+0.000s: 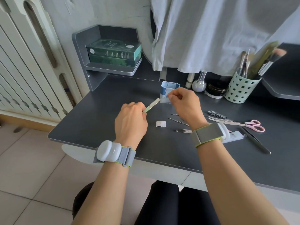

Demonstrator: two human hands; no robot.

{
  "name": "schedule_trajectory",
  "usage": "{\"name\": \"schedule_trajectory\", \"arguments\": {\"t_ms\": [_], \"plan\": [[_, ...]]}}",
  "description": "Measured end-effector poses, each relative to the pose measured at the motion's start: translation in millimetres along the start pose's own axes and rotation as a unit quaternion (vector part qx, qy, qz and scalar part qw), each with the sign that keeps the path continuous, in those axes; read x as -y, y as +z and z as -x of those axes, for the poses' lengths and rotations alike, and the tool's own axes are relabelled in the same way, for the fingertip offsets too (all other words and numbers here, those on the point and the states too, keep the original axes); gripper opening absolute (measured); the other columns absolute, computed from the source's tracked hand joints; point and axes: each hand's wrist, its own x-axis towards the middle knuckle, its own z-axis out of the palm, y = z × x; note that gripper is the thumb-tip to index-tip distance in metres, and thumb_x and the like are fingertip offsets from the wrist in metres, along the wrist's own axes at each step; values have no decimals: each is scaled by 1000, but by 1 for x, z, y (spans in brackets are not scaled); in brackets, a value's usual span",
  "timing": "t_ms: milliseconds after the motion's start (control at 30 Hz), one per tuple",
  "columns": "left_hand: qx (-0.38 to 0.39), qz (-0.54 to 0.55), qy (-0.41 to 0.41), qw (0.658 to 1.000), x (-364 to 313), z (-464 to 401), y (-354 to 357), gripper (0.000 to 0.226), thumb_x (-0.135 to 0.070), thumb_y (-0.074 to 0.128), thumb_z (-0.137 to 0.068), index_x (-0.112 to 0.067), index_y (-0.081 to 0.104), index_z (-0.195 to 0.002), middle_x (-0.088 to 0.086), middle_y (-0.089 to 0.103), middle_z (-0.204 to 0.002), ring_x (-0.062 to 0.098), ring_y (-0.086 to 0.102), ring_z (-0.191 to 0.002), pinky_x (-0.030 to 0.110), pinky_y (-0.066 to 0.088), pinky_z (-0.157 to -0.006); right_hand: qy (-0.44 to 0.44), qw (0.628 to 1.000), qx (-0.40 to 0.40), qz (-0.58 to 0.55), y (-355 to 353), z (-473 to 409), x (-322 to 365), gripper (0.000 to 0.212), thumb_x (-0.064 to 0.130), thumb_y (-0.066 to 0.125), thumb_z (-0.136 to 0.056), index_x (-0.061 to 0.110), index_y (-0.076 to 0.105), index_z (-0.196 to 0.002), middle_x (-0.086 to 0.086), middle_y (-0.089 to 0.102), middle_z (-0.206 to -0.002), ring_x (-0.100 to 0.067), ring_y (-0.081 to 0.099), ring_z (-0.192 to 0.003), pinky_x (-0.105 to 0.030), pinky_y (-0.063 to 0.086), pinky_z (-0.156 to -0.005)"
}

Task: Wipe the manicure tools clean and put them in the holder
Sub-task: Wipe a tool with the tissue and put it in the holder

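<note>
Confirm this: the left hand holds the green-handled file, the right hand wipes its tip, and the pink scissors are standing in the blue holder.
Wrong on the scissors. The head view shows the pink scissors lying flat on the desk, right of the right hand, not in the blue holder. The left hand and file are as stated.

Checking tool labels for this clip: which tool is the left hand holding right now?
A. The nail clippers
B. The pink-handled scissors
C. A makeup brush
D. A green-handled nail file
D: the left hand grips the green-handled nail file, its metal end pointing toward the right hand, while the pink-handled scissors and the nail clippers lie on the desk.
</note>
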Motion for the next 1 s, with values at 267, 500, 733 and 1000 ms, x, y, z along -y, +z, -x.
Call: {"name": "schedule_trajectory", "arguments": {"t_ms": [267,500,733,1000], "plan": [[-4,-11,2,1000,-7,-2,-1,12,-21,57,-99,-19,67,-105,-1,64,-97,21,51,-92,32,39,-60,1,1000,-11,-12,-7,-1,-5,20,15,53,-96,18,73,-101,11,64,-79,-10,56,-76,-21,39,-69],[0,-7,11,1000,-10,-1,-2,10,-20,58,-98,-17,66,-102,0,63,-94,20,48,-88,32,38,-59,1,999,-27,-38,-8,-3,-8,19,14,54,-96,18,73,-100,16,63,-78,-5,55,-73,-16,39,-65],[-1,-3,22,1000,-12,-1,-3,10,-21,59,-98,-18,67,-102,-1,64,-94,20,49,-88,32,41,-59,1,998,-44,-50,-9,-5,-10,19,15,55,-96,21,73,-99,11,65,-77,-5,54,-68,-7,37,-57],[5,-2,24,1000,-12,-2,-2,9,-22,60,-98,-19,67,-102,-1,64,-94,20,53,-90,35,50,-61,10,995,-55,-77,-8,-5,-12,18,17,56,-97,24,73,-98,11,65,-76,-4,51,-62,-6,36,-54]]}}
